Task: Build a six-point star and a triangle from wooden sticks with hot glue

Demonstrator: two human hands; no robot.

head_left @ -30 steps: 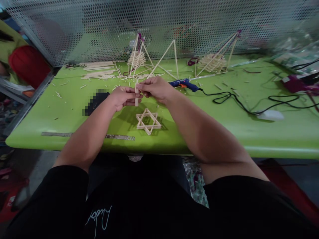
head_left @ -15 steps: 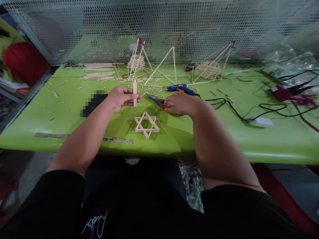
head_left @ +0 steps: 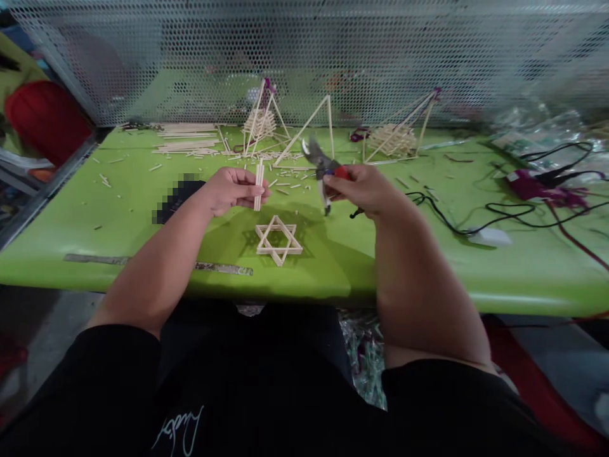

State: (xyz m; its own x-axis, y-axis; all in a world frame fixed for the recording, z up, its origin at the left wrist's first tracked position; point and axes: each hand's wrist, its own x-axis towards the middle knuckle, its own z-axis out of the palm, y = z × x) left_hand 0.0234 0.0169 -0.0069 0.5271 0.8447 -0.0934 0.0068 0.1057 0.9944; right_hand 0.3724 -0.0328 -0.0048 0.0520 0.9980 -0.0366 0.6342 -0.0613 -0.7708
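Observation:
My left hand (head_left: 231, 190) is closed on a small bundle of short wooden sticks (head_left: 257, 185), held upright above the green table (head_left: 143, 209). My right hand (head_left: 361, 188) grips red-handled cutting pliers (head_left: 322, 166), lifted off the table with the jaws pointing up and left, a little to the right of the sticks. Below and between the hands a six-pointed star made of sticks (head_left: 278, 238) lies flat on the table.
Stick pyramids (head_left: 309, 130) and loose sticks (head_left: 185, 138) stand along the back by a mesh screen. Black cables (head_left: 480, 216) run across the right side. A metal ruler (head_left: 157, 263) lies near the front edge. A dark blurred object (head_left: 178, 197) sits left of my left hand.
My right hand let go of the sticks, reached right to the pliers on the table, then lifted them up toward the sticks. The left hand stayed put with the bundle.

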